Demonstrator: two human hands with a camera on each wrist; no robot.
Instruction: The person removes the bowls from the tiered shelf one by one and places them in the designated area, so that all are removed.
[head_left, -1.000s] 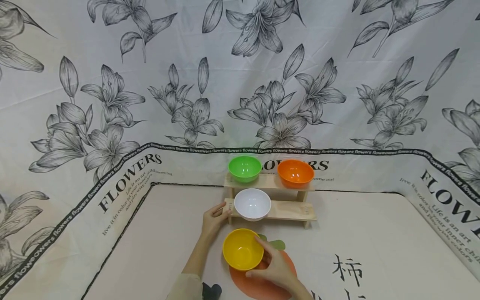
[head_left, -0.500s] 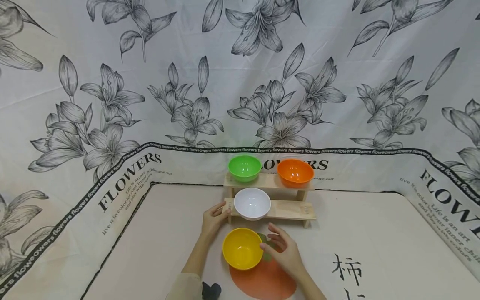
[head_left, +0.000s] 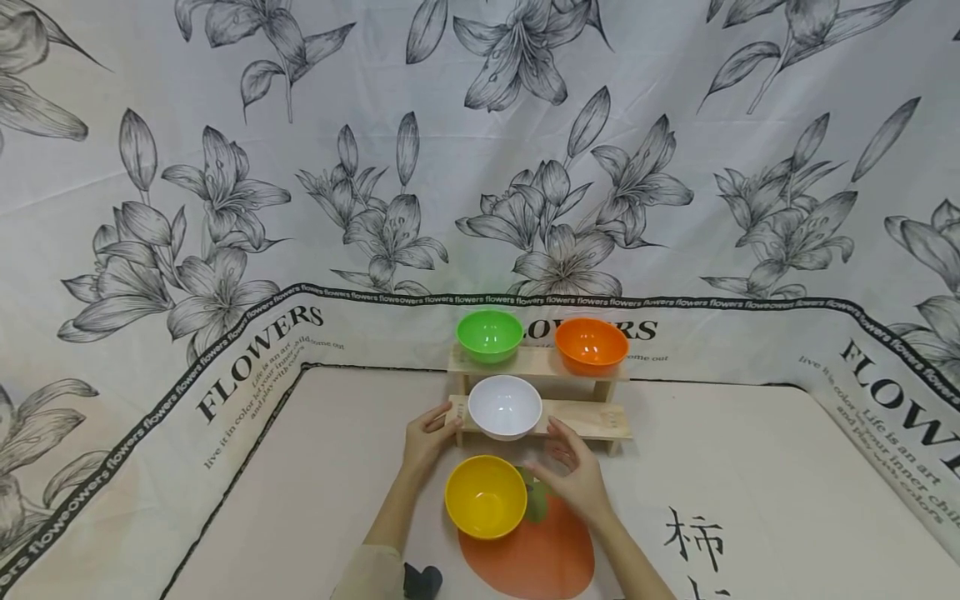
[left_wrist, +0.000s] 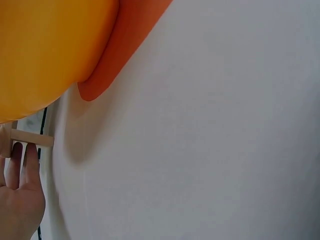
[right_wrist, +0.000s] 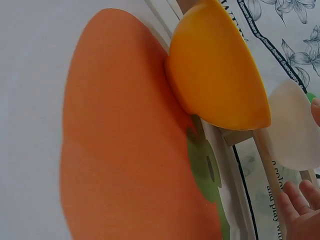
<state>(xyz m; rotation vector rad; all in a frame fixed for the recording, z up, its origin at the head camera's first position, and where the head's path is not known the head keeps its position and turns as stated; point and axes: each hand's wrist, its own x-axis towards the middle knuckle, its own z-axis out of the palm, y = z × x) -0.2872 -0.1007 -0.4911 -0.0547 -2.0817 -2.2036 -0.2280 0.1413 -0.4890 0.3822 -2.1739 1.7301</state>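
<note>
My left hand (head_left: 426, 442) grips the left end of a two-step wooden stand (head_left: 581, 419); in the left wrist view its fingers (left_wrist: 32, 167) reach up to the board's end. My right hand (head_left: 577, 475) is off the yellow bowl (head_left: 486, 497), holding nothing. Thumb and fingers are spread, with the fingertips close to the front edge of the lower step, right of the white bowl (head_left: 505, 408). That white bowl sits on the lower step's left part. The yellow bowl rests upright on the tablecloth in front of the stand.
On the upper step are a green bowl (head_left: 489, 337) at the left and an orange bowl (head_left: 592, 347) at the right. A flower-printed cloth (head_left: 390, 242) hangs behind. The tablecloth (head_left: 750, 450) bears an orange persimmon print (head_left: 525, 558) and black characters.
My right hand has let go of the yellow bowl and moved forward and right toward the lower step. My left hand and all the bowls have stayed in place.
</note>
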